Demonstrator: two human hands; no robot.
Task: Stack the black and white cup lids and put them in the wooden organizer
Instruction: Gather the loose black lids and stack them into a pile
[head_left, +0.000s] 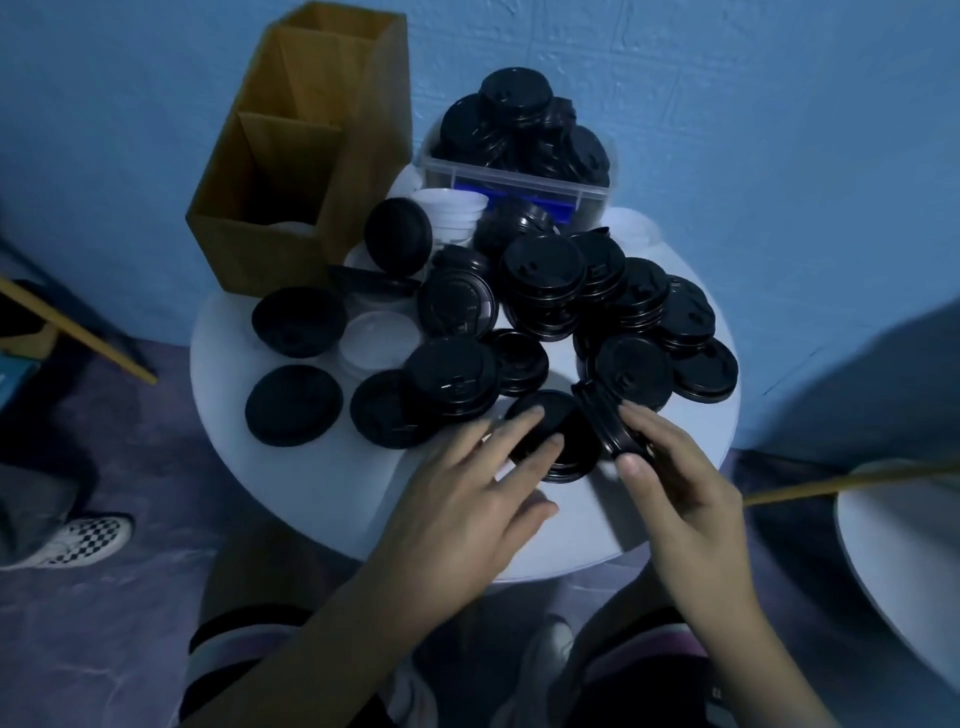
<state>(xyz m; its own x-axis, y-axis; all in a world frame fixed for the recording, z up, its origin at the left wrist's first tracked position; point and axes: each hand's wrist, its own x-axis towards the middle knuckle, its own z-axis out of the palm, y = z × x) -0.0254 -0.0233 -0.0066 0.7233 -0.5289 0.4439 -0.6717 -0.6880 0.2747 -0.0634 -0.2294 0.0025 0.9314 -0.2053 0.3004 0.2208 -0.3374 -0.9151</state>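
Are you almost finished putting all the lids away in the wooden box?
Not nearly. The wooden organizer shows only something pale low in its near compartment. In hand: the right hand pinches a tilted black lid, and the left hand touches a flat black lid beside it. Still left: the heaped black lids and white lids on the table, plus a full clear bin.

Bare table (291, 499) lies at the near left edge; black lids (545, 291) crowd the way to the wooden organizer (291, 171)
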